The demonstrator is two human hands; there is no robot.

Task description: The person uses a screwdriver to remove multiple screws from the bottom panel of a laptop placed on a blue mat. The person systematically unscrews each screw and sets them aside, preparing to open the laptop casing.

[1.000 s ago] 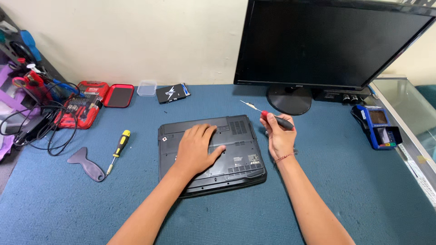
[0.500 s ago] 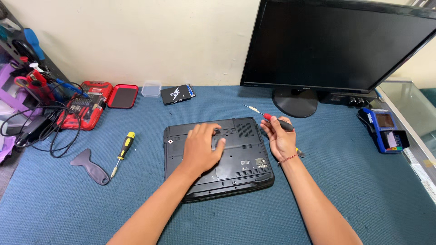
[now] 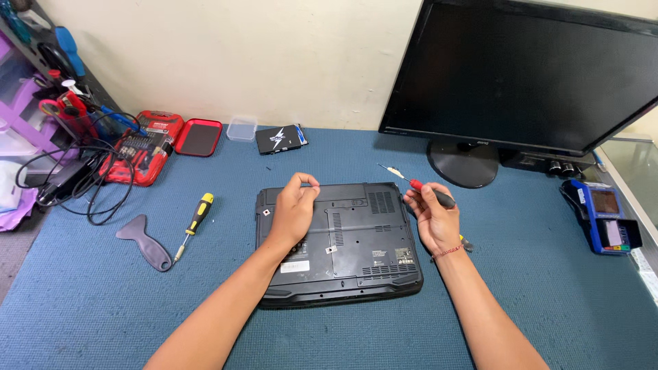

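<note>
A black laptop (image 3: 356, 240) lies upside down on the blue mat, its underside facing up. My left hand (image 3: 295, 209) hovers over the laptop's back left part with thumb and fingertips pinched together; whether something tiny is between them I cannot tell. My right hand (image 3: 433, 216) is just beyond the laptop's right edge and grips a small red-and-black screwdriver (image 3: 419, 187), whose thin shaft points up and left, away from the laptop.
A yellow-handled screwdriver (image 3: 195, 220) and a grey plastic pry tool (image 3: 145, 242) lie to the left. A red bit set (image 3: 140, 147), red tray (image 3: 199, 137), cables (image 3: 75, 181), small clear box (image 3: 242, 128) and black drive (image 3: 279, 139) sit at the back left. A monitor (image 3: 528, 75) stands behind; a blue device (image 3: 603, 219) rests right.
My left hand lifted from lying flat on the laptop and its fingers pinched together near the back edge. My right hand with the screwdriver shifted slightly; the camera moved closer.
</note>
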